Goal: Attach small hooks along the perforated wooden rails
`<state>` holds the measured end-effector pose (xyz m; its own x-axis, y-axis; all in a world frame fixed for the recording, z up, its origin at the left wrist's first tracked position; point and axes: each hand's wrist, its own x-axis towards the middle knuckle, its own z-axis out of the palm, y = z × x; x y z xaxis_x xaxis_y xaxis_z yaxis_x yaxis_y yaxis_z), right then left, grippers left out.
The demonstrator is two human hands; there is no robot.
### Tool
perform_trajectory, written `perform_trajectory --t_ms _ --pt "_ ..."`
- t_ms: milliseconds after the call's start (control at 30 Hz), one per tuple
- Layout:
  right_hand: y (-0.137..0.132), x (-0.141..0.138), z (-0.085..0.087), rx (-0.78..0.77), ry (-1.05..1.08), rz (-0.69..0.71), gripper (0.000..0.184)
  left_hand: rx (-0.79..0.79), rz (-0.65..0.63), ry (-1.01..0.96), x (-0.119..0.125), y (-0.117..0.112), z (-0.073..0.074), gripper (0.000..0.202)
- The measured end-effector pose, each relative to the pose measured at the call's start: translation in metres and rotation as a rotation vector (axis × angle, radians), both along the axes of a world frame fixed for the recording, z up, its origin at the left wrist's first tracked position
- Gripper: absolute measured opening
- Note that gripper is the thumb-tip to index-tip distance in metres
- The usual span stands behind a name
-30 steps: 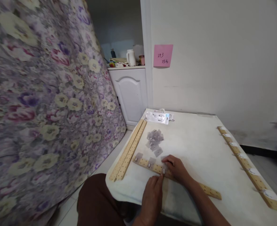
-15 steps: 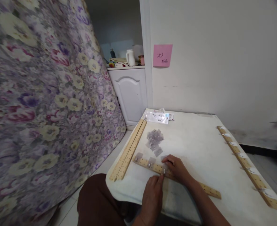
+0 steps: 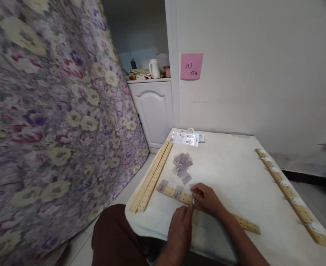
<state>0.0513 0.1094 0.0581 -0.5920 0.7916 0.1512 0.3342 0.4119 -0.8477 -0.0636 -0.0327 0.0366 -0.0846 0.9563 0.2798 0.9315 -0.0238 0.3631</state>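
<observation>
A pale wooden strip with rows of holes (image 3: 168, 191) lies slantwise across the near part of the table. Two clear square hooks, a left one (image 3: 163, 184) and a middle one (image 3: 177, 191), sit along its left half. Between my hands is a third clear hook with a metal prong (image 3: 193, 201). My right hand (image 3: 208, 199) curls over the strip, closed on this hook's upper edge. From below, my left hand (image 3: 180, 229) reaches the strip's near edge, its fingers together and the tips by the prong; what they grip is hidden. Above lies a pile of similar hooks (image 3: 182, 162).
Two bare holed strips (image 3: 152, 177) lie along the table's left edge. Along the right edge, another strip (image 3: 301, 211) carries several white-backed hooks. Clear blister packaging (image 3: 184, 138) rests at the back left. A floral curtain (image 3: 68, 122) hangs at the left.
My right hand's fingers have shifted slightly around the third hook. My left hand stays in nearly the same place, and the strips and the pile have not moved.
</observation>
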Motion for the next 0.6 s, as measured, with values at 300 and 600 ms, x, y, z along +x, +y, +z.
perform_trajectory --t_ms 300,600 --pt "0.0004 0.0021 -0.0002 -0.034 0.006 0.018 0.023 0.012 -0.020 -0.022 -0.0013 -0.0004 0.0004 0.044" --pt "0.0022 0.0038 -0.0065 -0.090 0.033 0.030 0.027 0.009 -0.007 -0.029 0.0002 -0.0011 0.0033 0.041"
